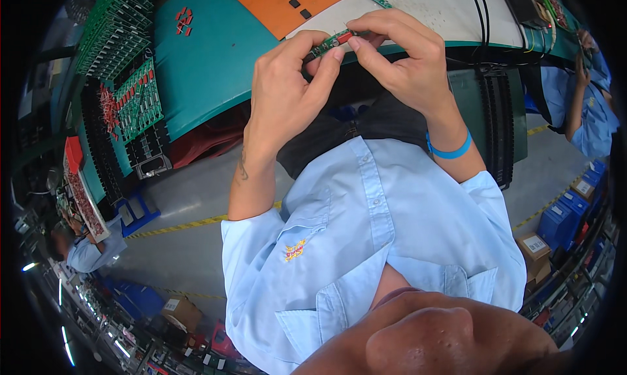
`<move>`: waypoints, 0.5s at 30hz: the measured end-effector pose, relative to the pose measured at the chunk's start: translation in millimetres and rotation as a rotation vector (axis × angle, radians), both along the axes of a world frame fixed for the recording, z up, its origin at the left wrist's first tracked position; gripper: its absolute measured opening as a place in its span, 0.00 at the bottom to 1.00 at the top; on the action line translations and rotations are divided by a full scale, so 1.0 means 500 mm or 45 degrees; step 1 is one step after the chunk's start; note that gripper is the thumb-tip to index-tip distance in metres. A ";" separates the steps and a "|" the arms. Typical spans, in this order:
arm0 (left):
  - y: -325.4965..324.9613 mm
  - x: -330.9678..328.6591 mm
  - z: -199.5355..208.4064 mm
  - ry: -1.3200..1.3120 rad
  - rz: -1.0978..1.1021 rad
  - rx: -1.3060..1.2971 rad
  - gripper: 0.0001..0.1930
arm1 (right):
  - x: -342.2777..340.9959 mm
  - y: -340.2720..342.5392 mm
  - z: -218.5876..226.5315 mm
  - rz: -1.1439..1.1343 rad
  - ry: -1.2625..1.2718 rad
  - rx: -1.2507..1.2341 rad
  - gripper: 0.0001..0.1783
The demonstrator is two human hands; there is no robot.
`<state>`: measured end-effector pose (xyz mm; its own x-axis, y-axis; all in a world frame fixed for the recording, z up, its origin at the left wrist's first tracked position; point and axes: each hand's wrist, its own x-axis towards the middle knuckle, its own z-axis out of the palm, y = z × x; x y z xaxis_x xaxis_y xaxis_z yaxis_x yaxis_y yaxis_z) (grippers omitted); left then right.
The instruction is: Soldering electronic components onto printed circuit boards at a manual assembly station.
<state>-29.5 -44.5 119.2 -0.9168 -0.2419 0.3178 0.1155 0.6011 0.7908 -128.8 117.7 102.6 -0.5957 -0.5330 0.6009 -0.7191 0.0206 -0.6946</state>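
Note:
A narrow green circuit board point(319, 50) is held between my two hands near the bench's front edge. On it is a red block-shaped component point(344, 38). My left hand point(284, 81) pinches the board's left end between thumb and fingers. Closed at the other end, my right hand point(408, 55) has its thumb and forefinger against the red component. The fingers hide part of the board, and its underside does not show.
Several loose red components point(184, 21) lie on the green mat point(209, 61), left of an orange sheet point(281, 9) with black pieces. Stacked green boards point(117, 32) stand far left, above boards with red parts point(140, 97). Black cables point(482, 16) hang right. Co-workers point(591, 107) are at both sides.

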 end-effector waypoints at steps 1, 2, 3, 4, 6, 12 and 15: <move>0.003 0.001 -0.002 0.031 0.012 -0.024 0.07 | 0.000 -0.002 -0.002 -0.014 0.030 -0.026 0.12; 0.006 0.002 -0.004 0.063 0.025 -0.049 0.07 | 0.001 -0.004 -0.004 -0.028 0.060 -0.052 0.12; 0.009 0.002 -0.006 0.094 0.036 -0.074 0.06 | 0.001 -0.005 -0.006 -0.043 0.090 -0.079 0.11; 0.011 0.003 -0.008 0.119 0.051 -0.102 0.06 | 0.002 -0.006 -0.007 -0.061 0.104 -0.108 0.11; 0.016 0.003 -0.012 0.147 0.052 -0.121 0.06 | 0.004 -0.007 -0.009 -0.069 0.126 -0.111 0.12; 0.025 0.005 -0.015 0.211 0.068 -0.212 0.05 | 0.008 -0.004 -0.014 -0.116 0.156 -0.100 0.14; 0.030 0.006 -0.014 0.218 0.069 -0.233 0.05 | 0.009 -0.001 -0.016 -0.133 0.173 -0.066 0.15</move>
